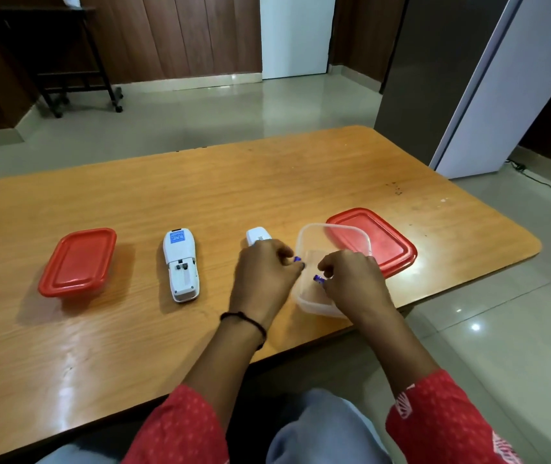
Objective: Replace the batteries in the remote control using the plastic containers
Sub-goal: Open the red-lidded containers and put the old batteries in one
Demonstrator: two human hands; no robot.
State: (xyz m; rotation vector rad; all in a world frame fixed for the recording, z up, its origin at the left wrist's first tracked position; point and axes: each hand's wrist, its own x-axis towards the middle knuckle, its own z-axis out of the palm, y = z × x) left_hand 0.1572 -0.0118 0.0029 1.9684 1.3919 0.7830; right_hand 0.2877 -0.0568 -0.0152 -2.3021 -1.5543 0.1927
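1. Two plastic tubs sit on the bench (200, 195); the lidded tub (78, 262), red on top, lies far to the left of the left hand (264, 276).
2. Between that tub and the left hand, the white remote (181, 265) lies face down with its battery bay uncovered.
3. Just beyond the left hand's knuckles, a small white cover (258, 235) peeps out.
4. The left hand, fingers curled, pinches a blue battery (297, 259) at its fingertips.
5. The right hand (351, 279) pinches a second battery (318, 279) over the inside of the clear tub (314, 303), which lies beneath it.
6. Beyond the right hand, a loose red lid (384, 239) lies flat, partly behind the clear tub's far rim.
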